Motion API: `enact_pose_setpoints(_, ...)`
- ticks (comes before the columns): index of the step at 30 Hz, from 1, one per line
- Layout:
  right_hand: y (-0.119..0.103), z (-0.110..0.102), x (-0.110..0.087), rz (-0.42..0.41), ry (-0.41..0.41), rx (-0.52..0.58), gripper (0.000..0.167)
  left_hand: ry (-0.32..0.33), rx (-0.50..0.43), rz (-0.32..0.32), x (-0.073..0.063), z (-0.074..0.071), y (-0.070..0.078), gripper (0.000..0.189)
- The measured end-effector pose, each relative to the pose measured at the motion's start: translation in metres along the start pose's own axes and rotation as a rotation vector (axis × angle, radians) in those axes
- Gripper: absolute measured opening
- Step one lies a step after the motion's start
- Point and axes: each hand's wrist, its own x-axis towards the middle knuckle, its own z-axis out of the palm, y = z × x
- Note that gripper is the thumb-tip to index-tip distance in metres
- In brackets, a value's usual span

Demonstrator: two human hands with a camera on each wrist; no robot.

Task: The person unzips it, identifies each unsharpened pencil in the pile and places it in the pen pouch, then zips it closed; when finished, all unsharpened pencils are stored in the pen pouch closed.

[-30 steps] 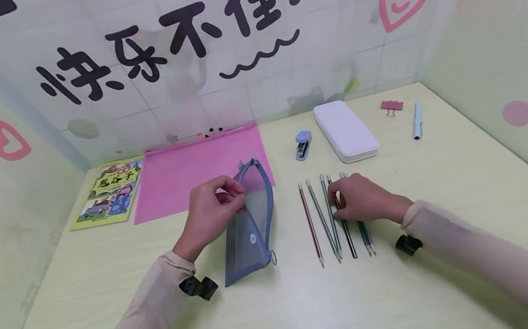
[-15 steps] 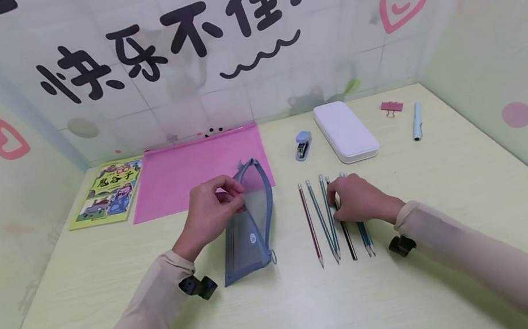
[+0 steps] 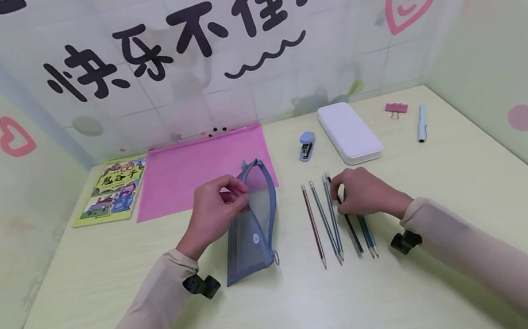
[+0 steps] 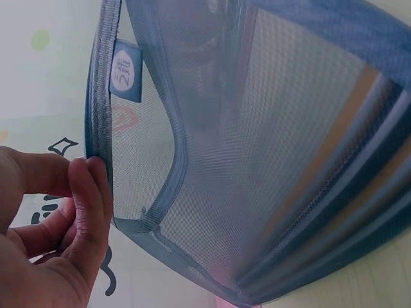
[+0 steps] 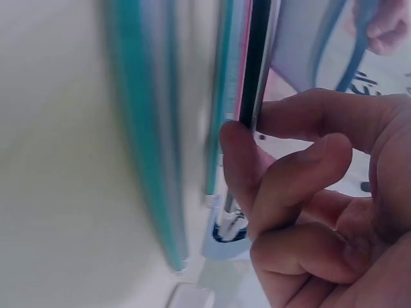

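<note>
My left hand pinches the zip edge of a blue-grey mesh pencil pouch, which stands with its mouth spread. In the left wrist view, thumb and fingers hold the rim beside a small label, and dark and orange stripes show along the far side of the mesh. A black pencil is pinched between the thumb and fingers of my right hand. Left of it lie a red pencil and two green ones; further green pencils lie partly hidden under that hand.
Behind the pouch is a pink folder, beside a yellow book. A blue stapler and a white case stand behind the pencils. Further right are a pink binder clip and a light blue pen.
My right hand has risen slightly with the black pencil, whose lower end has swung a little to the right. The left hand keeps its hold on the pouch. The head view has shifted slightly.
</note>
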Motion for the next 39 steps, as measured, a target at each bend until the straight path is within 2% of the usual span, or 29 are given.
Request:
enact_pose_setpoints(5, -0.007, -0.007, 0.002, -0.046, 0.050, 0.052, 0.017, 0.002, -0.005, -0.008, 0.000, 0.000, 0.000, 0.006)
enact_pose_setpoints(11, -0.020, -0.010, 0.007, -0.088, 0.080, 0.167, 0.021, -0.011, -0.018, 0.004, 0.003, 0.000, 0.000, 0.006)
enact_pose_setpoints(28, -0.081, 0.013, 0.037, -0.139, 0.241, 0.514, 0.023, -0.006, -0.033, -0.007, 0.006, 0.002, 0.001, 0.005)
enact_pose_setpoints(34, -0.094, 0.022, 0.041, -0.148, 0.256, 0.563, 0.023, -0.007, -0.040, -0.011, 0.005, 0.002, 0.003, 0.009)
enact_pose_setpoints(39, -0.098, 0.030, 0.037, -0.145, 0.236, 0.535, 0.026, -0.002, -0.045, -0.010, 0.005, 0.003, 0.004, 0.010)
